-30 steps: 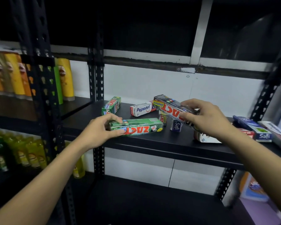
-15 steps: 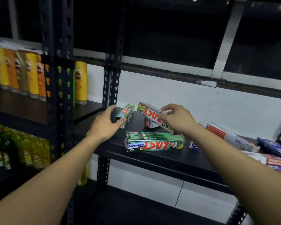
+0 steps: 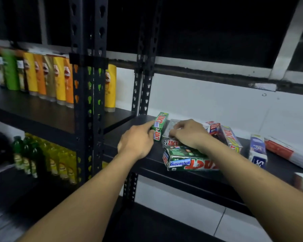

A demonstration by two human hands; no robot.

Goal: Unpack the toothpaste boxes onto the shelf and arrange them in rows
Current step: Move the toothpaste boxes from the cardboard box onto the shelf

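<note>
Silver ZACT box is flat on the shelf now, half a second back it was tilted up in the air.

Right hand has its fingers curled over it, setting it in at 3 o'clock of the small green ZACT box, which the left hand braces with mostly straight fingertips, not wrapped round. Big green Whitening box lies crosswise at 6 o'clock of the silver one, touching or nearly. Risk imo: shoving the silver box deeper could skew the small green one off line, or the right wrist clips the Whitening box and nudges it off the front edge. Loose boxes at 3 o'clock look unsorted.
</note>
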